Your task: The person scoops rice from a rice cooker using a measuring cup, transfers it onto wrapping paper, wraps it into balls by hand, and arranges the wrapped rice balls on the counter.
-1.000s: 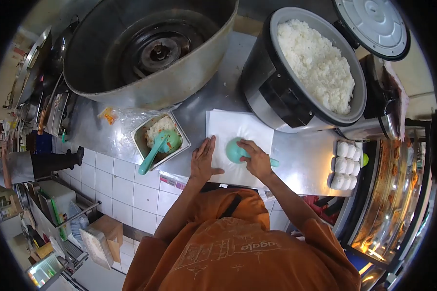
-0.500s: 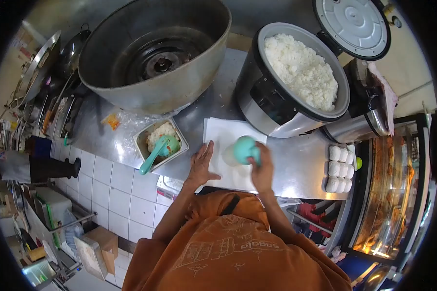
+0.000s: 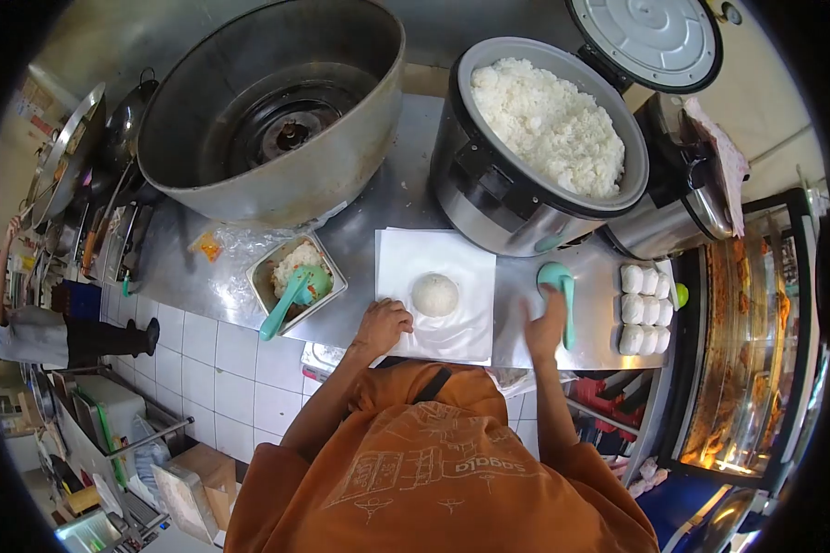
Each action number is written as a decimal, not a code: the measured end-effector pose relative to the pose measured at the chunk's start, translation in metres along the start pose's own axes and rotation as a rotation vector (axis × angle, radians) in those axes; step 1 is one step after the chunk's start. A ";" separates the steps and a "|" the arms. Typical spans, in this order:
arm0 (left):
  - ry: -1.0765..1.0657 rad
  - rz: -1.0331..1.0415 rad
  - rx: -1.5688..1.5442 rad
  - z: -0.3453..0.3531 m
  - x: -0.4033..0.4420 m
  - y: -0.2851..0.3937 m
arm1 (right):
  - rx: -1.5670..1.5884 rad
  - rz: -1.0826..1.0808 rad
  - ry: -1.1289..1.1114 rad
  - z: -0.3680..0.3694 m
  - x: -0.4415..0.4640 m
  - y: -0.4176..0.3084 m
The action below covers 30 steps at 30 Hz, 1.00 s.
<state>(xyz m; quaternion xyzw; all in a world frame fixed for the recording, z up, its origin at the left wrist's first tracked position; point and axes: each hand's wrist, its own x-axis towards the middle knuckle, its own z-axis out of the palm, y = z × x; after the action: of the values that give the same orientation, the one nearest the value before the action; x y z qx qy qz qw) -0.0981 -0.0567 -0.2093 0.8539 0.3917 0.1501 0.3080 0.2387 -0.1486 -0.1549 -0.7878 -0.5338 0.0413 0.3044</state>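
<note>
A rounded mound of white rice [image 3: 434, 295] sits on a stack of white paper sheets [image 3: 466, 253] in front of me. My left hand [image 3: 383, 327] rests at the left side of the stack, its fingers curled on the paper's edge. Right of the paper, a turquoise rice scoop [image 3: 568, 309] lies on the counter, handle toward me. Beside its handle is my right hand [image 3: 545, 329], slightly blurred, thumb apart from the fingers and fingertips over the scoop's head. Another turquoise scoop [image 3: 290, 300] stands in a metal container [image 3: 335, 285] of rice mixed with orange bits.
An open rice cooker [image 3: 489, 226] full of white rice stands behind the paper. A big metal pot [image 3: 277, 184] is at back left. Several white wrapped bundles [image 3: 633, 309] sit at right, near a lit food display case [image 3: 742, 359]. Another person [image 3: 41, 339] stands far left.
The scoop moved right from above the paper and now lies on the counter. The rice mound is uncovered on the paper. My left hand's fingers went from spread to curled.
</note>
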 end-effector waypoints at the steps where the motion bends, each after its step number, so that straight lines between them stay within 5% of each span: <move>1: -0.001 0.000 0.000 0.001 0.001 -0.001 | 0.059 -0.142 -0.207 0.001 -0.010 -0.024; 2: -0.001 0.000 -0.001 0.002 0.001 -0.002 | 0.118 -0.284 -0.415 0.005 -0.021 -0.043; 4: -0.011 -0.038 -0.041 0.007 0.003 -0.007 | -0.011 -0.492 -0.440 0.025 -0.042 -0.058; 10: 0.080 -0.204 -0.408 -0.011 0.003 0.009 | 0.346 -0.142 -0.433 0.042 -0.017 -0.046; 11: 0.105 -0.190 -0.485 -0.022 0.004 0.019 | 0.374 -0.177 -0.417 0.041 -0.012 -0.046; 14: 0.105 0.086 -0.063 -0.048 -0.012 0.047 | 0.325 -0.149 -0.529 0.034 -0.007 -0.041; 20: 0.023 -0.144 -0.431 -0.015 -0.035 0.012 | 0.412 -0.123 -0.568 0.035 -0.017 -0.033; 23: -0.047 -0.044 -0.349 -0.015 -0.051 0.007 | 0.392 -0.493 -0.512 0.044 -0.035 0.000; 24: -0.093 0.031 -0.279 -0.015 -0.053 0.006 | 0.400 -0.381 -0.590 0.039 -0.034 0.001; 26: 0.055 -0.166 -0.483 -0.014 -0.046 0.013 | 0.414 -0.147 -0.741 0.020 -0.030 -0.006; 30: 0.277 -0.450 -0.736 0.001 -0.023 0.005 | 0.574 0.163 -0.487 0.044 -0.014 -0.019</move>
<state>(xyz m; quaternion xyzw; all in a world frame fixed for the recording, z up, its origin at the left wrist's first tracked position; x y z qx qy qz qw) -0.1094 -0.0776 -0.2072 0.5531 0.5255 0.3217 0.5607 0.1996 -0.1372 -0.1843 -0.6776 -0.4927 0.3990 0.3728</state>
